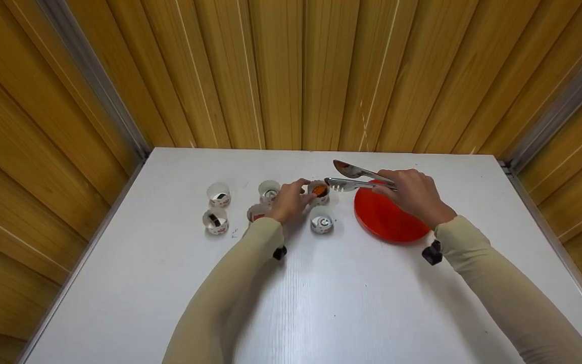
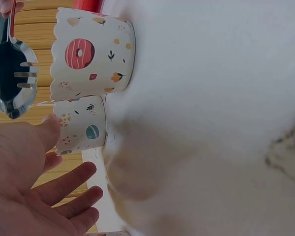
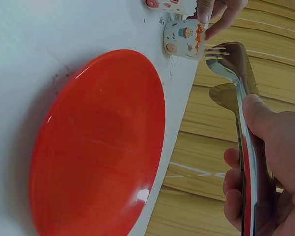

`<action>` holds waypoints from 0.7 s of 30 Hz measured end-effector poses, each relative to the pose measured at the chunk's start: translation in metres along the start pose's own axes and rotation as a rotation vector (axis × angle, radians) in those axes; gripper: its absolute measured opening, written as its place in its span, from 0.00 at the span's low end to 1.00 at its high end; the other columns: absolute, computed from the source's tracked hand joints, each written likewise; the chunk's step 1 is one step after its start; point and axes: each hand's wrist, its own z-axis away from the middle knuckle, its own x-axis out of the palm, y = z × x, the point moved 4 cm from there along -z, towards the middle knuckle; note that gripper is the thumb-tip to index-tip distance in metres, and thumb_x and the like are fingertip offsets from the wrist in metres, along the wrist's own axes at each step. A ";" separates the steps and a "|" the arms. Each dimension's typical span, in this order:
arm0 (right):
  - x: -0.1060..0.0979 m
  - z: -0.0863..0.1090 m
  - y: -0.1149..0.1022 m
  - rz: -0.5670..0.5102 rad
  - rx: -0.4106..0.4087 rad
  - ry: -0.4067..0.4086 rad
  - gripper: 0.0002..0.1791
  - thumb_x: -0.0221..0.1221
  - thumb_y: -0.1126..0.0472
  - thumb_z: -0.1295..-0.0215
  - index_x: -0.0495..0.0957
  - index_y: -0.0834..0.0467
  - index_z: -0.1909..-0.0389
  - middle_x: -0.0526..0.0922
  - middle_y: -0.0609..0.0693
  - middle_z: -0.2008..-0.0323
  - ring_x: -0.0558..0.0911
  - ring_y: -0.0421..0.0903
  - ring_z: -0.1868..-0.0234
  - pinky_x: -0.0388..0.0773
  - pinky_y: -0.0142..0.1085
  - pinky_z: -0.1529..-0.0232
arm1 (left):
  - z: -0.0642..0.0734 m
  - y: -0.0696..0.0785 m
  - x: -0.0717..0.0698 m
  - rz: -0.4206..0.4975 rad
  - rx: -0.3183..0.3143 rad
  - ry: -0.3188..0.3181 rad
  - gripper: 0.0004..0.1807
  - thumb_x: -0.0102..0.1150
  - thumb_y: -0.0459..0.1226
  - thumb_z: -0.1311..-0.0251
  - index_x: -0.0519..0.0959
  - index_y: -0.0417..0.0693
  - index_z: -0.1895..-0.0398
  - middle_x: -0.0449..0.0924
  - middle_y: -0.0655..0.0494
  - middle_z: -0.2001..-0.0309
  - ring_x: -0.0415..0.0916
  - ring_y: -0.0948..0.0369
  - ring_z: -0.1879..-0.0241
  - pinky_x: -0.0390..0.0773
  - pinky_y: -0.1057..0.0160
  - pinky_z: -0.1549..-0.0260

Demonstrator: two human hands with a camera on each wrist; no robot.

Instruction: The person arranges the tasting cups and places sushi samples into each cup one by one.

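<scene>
My right hand (image 1: 412,194) holds metal serving tongs (image 3: 246,123), thumb on one arm and fingers curled round the other. One tip is toothed like a fork, the other spoon-shaped, and they stand apart. The toothed tip hangs beside the rim of a paper cup (image 1: 319,198) with orange contents (image 1: 320,190). At that cup's left side is my left hand (image 1: 288,201), its thumb right at the rim. In the left wrist view its other fingers (image 2: 69,184) are spread and fairly straight. A donut-printed paper cup (image 2: 96,54) stands nearer in that view.
A red plate (image 1: 387,217) lies under and left of the right hand. Other paper cups stand about the left hand: one in front with a white and black item (image 1: 322,223), one behind it (image 1: 270,189), and two farther left, each with a dark item (image 1: 214,220). Wood-patterned walls (image 1: 301,76) enclose the white table (image 1: 321,303).
</scene>
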 end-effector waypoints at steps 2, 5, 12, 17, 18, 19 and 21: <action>-0.001 0.004 0.006 0.003 0.018 0.001 0.22 0.70 0.53 0.34 0.84 0.54 0.41 0.89 0.54 0.62 0.82 0.52 0.66 0.82 0.46 0.70 | 0.000 0.000 0.000 -0.005 0.014 0.000 0.26 0.61 0.46 0.27 0.74 0.50 0.30 0.81 0.49 0.39 0.78 0.54 0.40 0.76 0.53 0.40; -0.003 0.012 0.014 0.008 0.048 -0.004 0.24 0.70 0.53 0.34 0.82 0.55 0.39 0.89 0.55 0.62 0.80 0.53 0.66 0.80 0.44 0.72 | 0.001 0.001 -0.001 -0.010 0.016 -0.004 0.26 0.61 0.46 0.27 0.73 0.50 0.30 0.81 0.48 0.40 0.79 0.53 0.42 0.77 0.53 0.41; -0.009 0.031 0.036 0.023 0.099 -0.004 0.28 0.69 0.52 0.33 0.79 0.57 0.35 0.88 0.60 0.59 0.79 0.54 0.67 0.74 0.39 0.75 | 0.003 0.001 0.000 0.015 -0.022 -0.013 0.27 0.62 0.46 0.28 0.73 0.53 0.29 0.81 0.49 0.39 0.79 0.55 0.43 0.77 0.53 0.40; -0.011 0.045 0.051 0.022 0.123 0.018 0.29 0.68 0.49 0.32 0.79 0.59 0.35 0.87 0.64 0.54 0.80 0.56 0.65 0.73 0.39 0.75 | 0.003 0.001 0.000 0.016 -0.024 -0.010 0.27 0.62 0.47 0.28 0.73 0.53 0.29 0.81 0.49 0.40 0.79 0.56 0.44 0.77 0.53 0.41; -0.011 0.048 0.053 0.020 0.125 0.025 0.29 0.68 0.49 0.32 0.79 0.59 0.35 0.87 0.64 0.54 0.79 0.56 0.65 0.72 0.39 0.75 | 0.003 0.000 0.000 0.018 -0.025 -0.011 0.27 0.62 0.47 0.28 0.72 0.53 0.28 0.81 0.49 0.40 0.79 0.56 0.44 0.77 0.53 0.41; -0.011 0.051 0.056 0.018 0.125 0.033 0.29 0.67 0.48 0.32 0.79 0.59 0.35 0.87 0.64 0.54 0.79 0.56 0.65 0.72 0.39 0.76 | 0.003 0.000 0.000 0.020 -0.027 -0.012 0.27 0.62 0.47 0.28 0.72 0.53 0.28 0.81 0.49 0.40 0.79 0.55 0.44 0.77 0.53 0.41; -0.011 0.057 0.060 0.009 0.123 0.051 0.29 0.67 0.48 0.32 0.79 0.60 0.36 0.87 0.64 0.55 0.79 0.56 0.66 0.71 0.39 0.76 | 0.003 -0.001 0.001 0.024 -0.031 -0.013 0.28 0.61 0.47 0.28 0.72 0.53 0.28 0.81 0.49 0.39 0.79 0.55 0.44 0.77 0.52 0.41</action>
